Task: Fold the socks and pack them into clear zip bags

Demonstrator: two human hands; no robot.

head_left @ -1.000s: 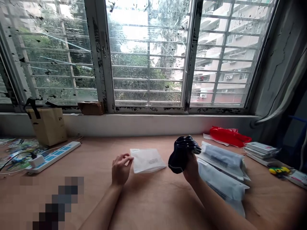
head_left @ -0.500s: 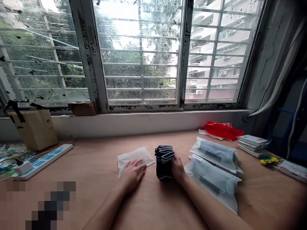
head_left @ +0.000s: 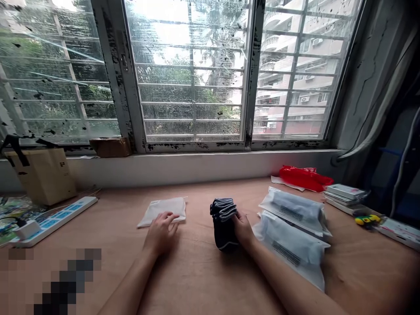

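A bundle of dark socks (head_left: 223, 225) with grey-edged folds at the top stands a little left of my right hand (head_left: 243, 229), whose fingers and thumb are closed on its right side. My left hand (head_left: 163, 232) has its fingers stretched out over the near edge of a flat white translucent bag (head_left: 167, 206); the fingertips seem to touch it. Nothing is gripped in that hand. Part of the bag is hidden under the fingers.
To the right lie two filled frosted bags, one nearer (head_left: 292, 245) and one farther (head_left: 293, 208). Behind them is a red plastic bag (head_left: 305, 177), with stacked boxes (head_left: 344, 192) beside it. At left are a power strip (head_left: 62, 218) and a cardboard box (head_left: 42, 177).
The white bag has slid left and turned, and my left hand has moved left with it. My right hand keeps the socks in nearly the same place.
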